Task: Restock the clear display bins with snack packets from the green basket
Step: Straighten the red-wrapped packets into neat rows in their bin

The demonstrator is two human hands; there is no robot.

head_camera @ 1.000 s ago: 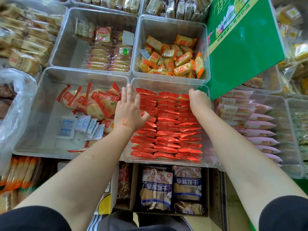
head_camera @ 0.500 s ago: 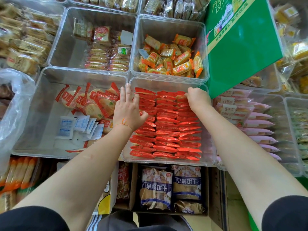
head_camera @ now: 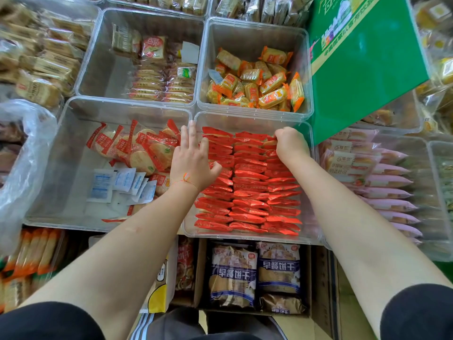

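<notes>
At the far left edge of the frame a crumpled clear plastic bag (head_camera: 22, 153) bulges beside the bins. Four clear display bins sit in a two-by-two block at centre. The lower-left bin (head_camera: 49, 192) holds a loose heap of red-striped round crackers (head_camera: 137, 150) and about five small white-and-blue sachets (head_camera: 122, 182). Above it, the upper-left bin (head_camera: 98, 57) is less than half full, with flat packets in two short stacks. The left hand (head_camera: 193, 160) lies flat, fingers straight and together, pressing against the left side of the red snack packets (head_camera: 250, 182). These stand in three tight rows filling the lower-right bin (head_camera: 245, 119). The right hand (head_camera: 290, 144) is curled, gripping packets at the far right corner of those rows. The upper-right bin (head_camera: 255, 30) holds a jumble of orange packets (head_camera: 257, 82). A green box (head_camera: 367, 77) leans at upper right; I can't see any green basket.
</notes>
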